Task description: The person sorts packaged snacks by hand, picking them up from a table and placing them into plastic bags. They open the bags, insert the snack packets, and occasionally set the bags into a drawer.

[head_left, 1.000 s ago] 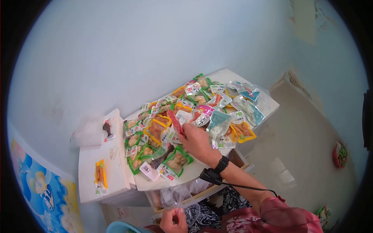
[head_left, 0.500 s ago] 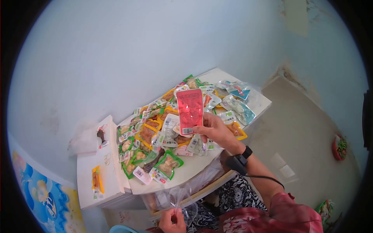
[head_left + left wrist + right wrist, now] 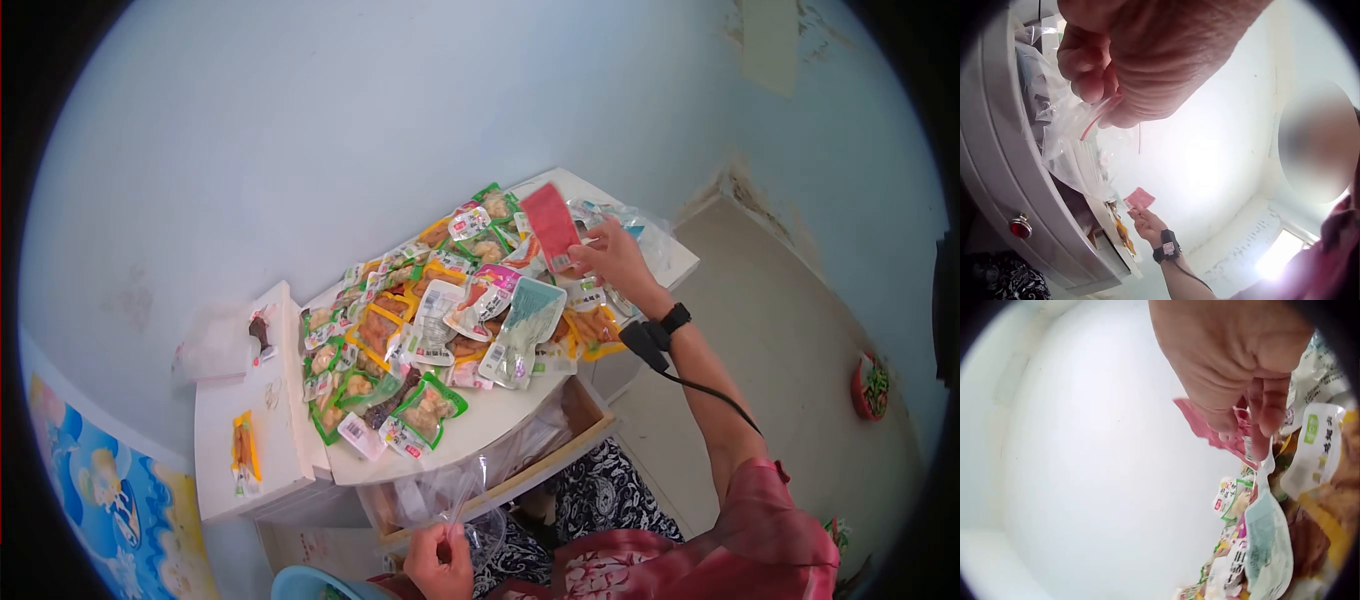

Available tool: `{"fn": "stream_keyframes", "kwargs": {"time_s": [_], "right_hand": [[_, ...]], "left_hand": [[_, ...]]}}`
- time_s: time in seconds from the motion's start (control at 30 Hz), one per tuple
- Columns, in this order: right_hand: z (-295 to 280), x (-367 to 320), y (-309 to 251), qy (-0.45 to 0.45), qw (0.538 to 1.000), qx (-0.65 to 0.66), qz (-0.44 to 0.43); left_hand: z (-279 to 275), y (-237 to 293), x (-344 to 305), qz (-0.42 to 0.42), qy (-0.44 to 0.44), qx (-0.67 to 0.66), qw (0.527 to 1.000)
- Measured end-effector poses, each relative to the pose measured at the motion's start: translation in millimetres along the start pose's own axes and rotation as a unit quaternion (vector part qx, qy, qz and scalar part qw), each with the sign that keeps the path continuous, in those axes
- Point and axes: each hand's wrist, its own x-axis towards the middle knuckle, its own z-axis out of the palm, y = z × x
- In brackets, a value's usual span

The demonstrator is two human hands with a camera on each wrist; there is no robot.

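My right hand (image 3: 615, 262) pinches the lower edge of a red packet (image 3: 550, 225) over the right part of the packet pile; the right wrist view also shows the red packet (image 3: 1210, 428) between thumb and fingers. Below the table's front edge, my left hand (image 3: 440, 562) grips the top of a clear plastic bag (image 3: 462, 497). In the left wrist view that bag (image 3: 1075, 162), with a red strip at its opening, hangs from the curled fingers. A teal-and-clear packet (image 3: 525, 330) and a pink-and-white packet (image 3: 485, 302) lie on the pile.
An open drawer (image 3: 545, 458) juts out under the table (image 3: 480, 440). On the left, a lower white surface (image 3: 215, 420) holds a yellow-edged packet (image 3: 245, 452) and a dark item (image 3: 260, 335). A blue basin (image 3: 300, 582) stands at the bottom, a red bowl (image 3: 868, 392) on the floor.
My right hand has lifted the red packet from the pile, turned it upright, then carried it to the right and back. The left hand stays on the bag.
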Motion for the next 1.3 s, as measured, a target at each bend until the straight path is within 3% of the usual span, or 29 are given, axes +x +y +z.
{"fn": "stream_keyframes", "kwargs": {"time_s": [0.03,0.1,0.2,0.3,0.4,0.6,0.7,0.8,0.9,1.0,1.03,1.13,1.17,1.3], "right_hand": [[2,1,2,0.054,0.988,-0.125,-0.067],[6,-3,3,0.158,0.896,-0.366,-0.196],[31,-16,-7,0.091,0.924,-0.286,-0.236],[74,-31,-21,0.007,0.895,-0.312,-0.319],[115,-56,-55,-0.089,0.876,-0.382,-0.280],[155,-60,-38,-0.067,0.831,-0.456,-0.311],[155,-51,-41,-0.151,0.820,-0.494,-0.245],[152,-46,-38,-0.147,0.832,-0.463,-0.270],[147,-27,-42,-0.097,0.851,-0.465,-0.226],[114,-5,-45,0.028,0.879,-0.326,-0.346],[103,1,-48,0.075,0.868,-0.293,-0.394],[77,-4,-53,-0.015,0.982,-0.062,-0.180],[73,-12,-50,-0.064,0.986,0.102,-0.117],[69,-65,-63,-0.128,0.955,0.261,-0.065]], "left_hand": [[0,0,1,0.003,0.000,-0.003,1.000],[0,0,1,0.006,0.003,0.001,1.000],[3,-3,1,0.012,0.008,-0.005,1.000],[3,-4,1,0.009,0.009,-0.014,1.000],[1,-1,3,0.003,0.016,-0.022,1.000],[-10,-11,1,0.026,0.055,-0.018,0.998],[-12,-16,-1,0.021,0.064,-0.021,0.997],[-15,-17,2,0.023,0.068,-0.024,0.997],[-16,-15,5,0.021,0.074,-0.038,0.996],[-17,-10,7,0.021,0.076,-0.048,0.996],[-16,-9,8,0.024,0.075,-0.048,0.996],[-11,-15,6,0.026,0.075,-0.056,0.995],[-8,-16,6,0.022,0.070,-0.058,0.996],[2,-19,7,-0.045,0.066,-0.063,0.995]]}}
